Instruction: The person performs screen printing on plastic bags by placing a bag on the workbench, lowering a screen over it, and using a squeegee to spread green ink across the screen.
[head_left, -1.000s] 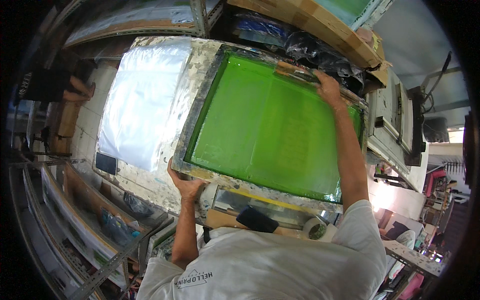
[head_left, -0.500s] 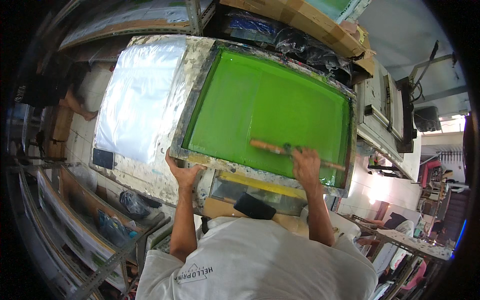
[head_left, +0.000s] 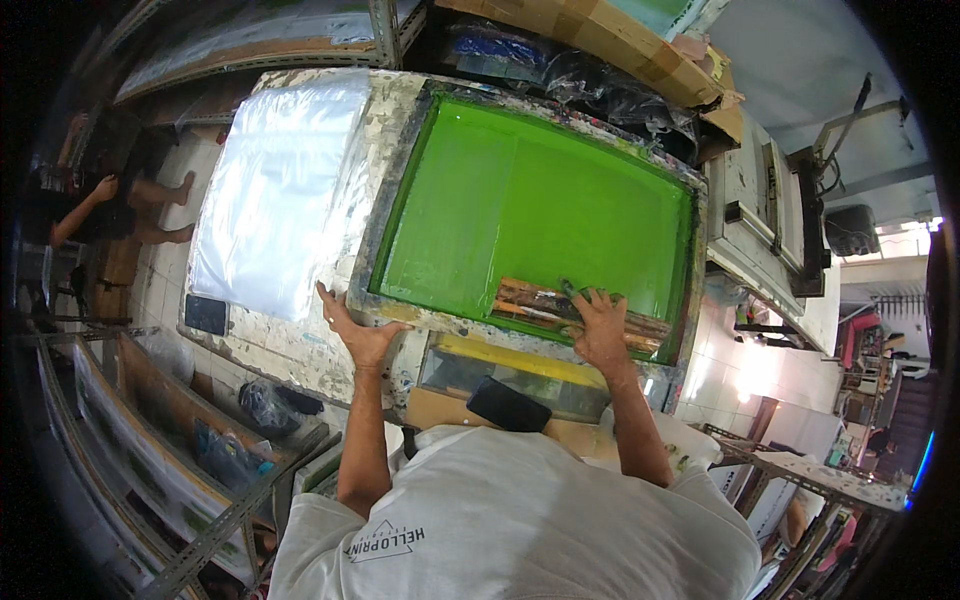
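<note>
A wooden-framed printing screen (head_left: 365,262) with green mesh lies across the table, slightly tilted to the right. Along its near side rests a wooden squeegee (head_left: 535,302), its broad ink-stained face turned up. My right hand (head_left: 602,325) is on the middle of this squeegee, fingers over the handle. At the screen's near left corner, my left hand (head_left: 362,335) is open, thumb and fingers spread; whether it touches the frame I cannot tell. Left of the screen lies a stack of clear plastic sheets (head_left: 275,200).
A dark phone (head_left: 510,404) lies close to my body, and a small dark flat piece (head_left: 206,315) sits by the sheets. Racks (head_left: 150,420) stand at the left, with a seated person (head_left: 100,205) beyond. A cardboard box (head_left: 610,45) borders the far side.
The squeegee has come nearer to me and tipped so its broad face shows. My left hand has loosened from the frame corner, fingers spreading. At the left, the person's arm has come into view.
</note>
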